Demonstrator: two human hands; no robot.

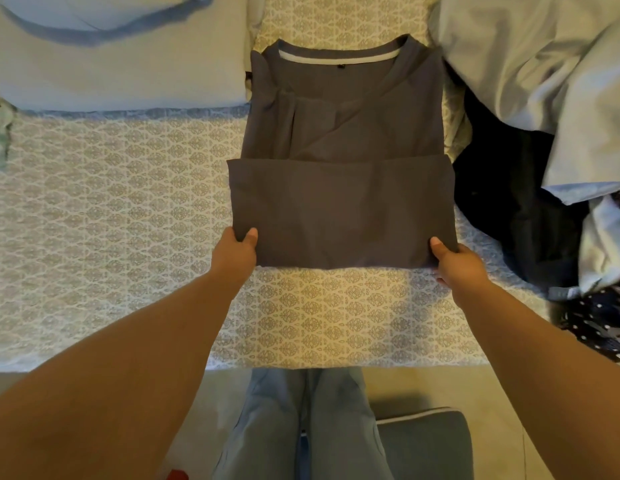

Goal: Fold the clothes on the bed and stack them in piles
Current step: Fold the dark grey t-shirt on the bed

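- Upper left of the frame: a pale blue folded garment (pixel 121 64) lies flat on the bed (pixel 111 202), well apart from the work in hand. It may be the start of a pile, though only one layer is clear from here.
- Left of centre: the left hand (pixel 236 251) pinches the near left corner of the grey shirt (pixel 343 150), thumb on top, fingers tucked under the fold.
- Centre: the grey shirt lies on the patterned bed cover with its collar at the far end, toward the top of the frame, and its doubled lower part nearest the person. Its long axis runs straight away from the body.
- Right of centre: the right hand (pixel 455 263) grips the near right corner the same way, thumb over the cloth.
- Both hands sit at the near edge, about level with each other, so neither is nearer. The rest of the shirt lies ahead of them, and I'd judge the next fold goes forward toward the collar.
- Right side of the frame: an unfolded heap (pixel 544 98) of pale and dark clothes lies just beside the shirt's right edge.
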